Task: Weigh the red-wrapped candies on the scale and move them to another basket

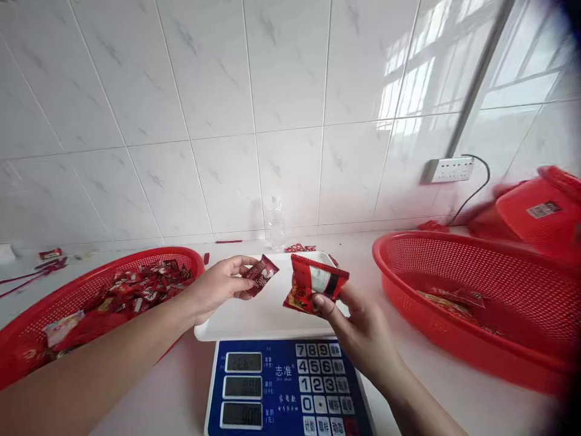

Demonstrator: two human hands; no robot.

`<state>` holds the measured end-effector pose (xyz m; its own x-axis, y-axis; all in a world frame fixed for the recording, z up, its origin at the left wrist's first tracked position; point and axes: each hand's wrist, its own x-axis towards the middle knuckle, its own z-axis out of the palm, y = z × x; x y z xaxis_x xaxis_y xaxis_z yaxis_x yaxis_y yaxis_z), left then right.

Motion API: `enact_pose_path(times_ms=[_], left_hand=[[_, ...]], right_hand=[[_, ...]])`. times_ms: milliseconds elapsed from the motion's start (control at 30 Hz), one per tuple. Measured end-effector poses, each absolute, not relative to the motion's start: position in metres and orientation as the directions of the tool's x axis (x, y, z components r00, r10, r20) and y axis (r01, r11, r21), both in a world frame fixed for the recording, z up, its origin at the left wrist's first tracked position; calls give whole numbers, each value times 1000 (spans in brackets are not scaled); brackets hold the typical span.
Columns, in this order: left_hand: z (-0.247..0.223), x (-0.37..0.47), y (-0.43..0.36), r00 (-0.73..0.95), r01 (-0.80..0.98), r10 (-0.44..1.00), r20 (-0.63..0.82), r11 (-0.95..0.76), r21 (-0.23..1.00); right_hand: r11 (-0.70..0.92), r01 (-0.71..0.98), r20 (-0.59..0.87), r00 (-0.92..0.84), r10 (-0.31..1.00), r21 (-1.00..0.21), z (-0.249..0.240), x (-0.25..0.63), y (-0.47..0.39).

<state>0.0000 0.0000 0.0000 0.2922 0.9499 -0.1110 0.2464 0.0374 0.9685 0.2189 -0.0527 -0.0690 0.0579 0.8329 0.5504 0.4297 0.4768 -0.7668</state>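
In the head view, the left hand (215,287) holds a small dark-red plastic-wrapped packet (264,274) with pale printing, over the flat white plastic tray (265,318) of a blue-panelled weighing scale (281,387). This packet's long axis runs slantwise, one crimped end pointing up and right, away from the palm, the other down and left. The left fingers are closed in a pinch around its near-left side, the tips almost together with only the packet between them.

The right hand (365,327) holds a larger shiny red plastic packet (303,280) with a whitish panel, seen over the tray's right part. Its serrated upper edge slopes down to the right. The thumb presses the lower front and the other fingers go behind, mostly hidden, parted by the packet's thickness.

The scale stands on the white worktop (181,387), between an oval red plastic basket (196,261) heaped with wrapped packets (147,284) and a second red mesh basket (454,245) at right.
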Motion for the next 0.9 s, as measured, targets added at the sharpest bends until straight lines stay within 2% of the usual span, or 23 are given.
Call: enact_pose_path(times_ms=[200,433,533,600,667,767,833,900], left_hand=[[5,2,-15,369,278,925,-87,-21,960],[1,-5,-16,382,344,922,-52,-89,935],[-3,-5,-14,310,487,947,86,-236,841],[-4,-1,-17,323,533,932,167,-325,781],[-5,8,-24,440,442,888,133,-344,828],[-6,27,-35,604,148,788,119,-258,955],[-9,37,-41,610,-11,769,189,-230,973],[-13,44,-46,573,-85,783,241,-236,968]], right_hand=[[492,457,591,94,801,-740,-65,222,-53],[461,499,583,114,805,-734,-65,220,-52],[473,517,595,90,799,-714,-67,220,-52],[506,474,595,50,802,-721,-68,219,-54],[542,415,590,-14,807,-731,-68,218,-56],[578,370,584,-110,805,-727,-66,217,-60],[585,331,579,-128,805,-741,-64,218,-63],[578,252,565,-129,815,-776,-62,218,-65]])
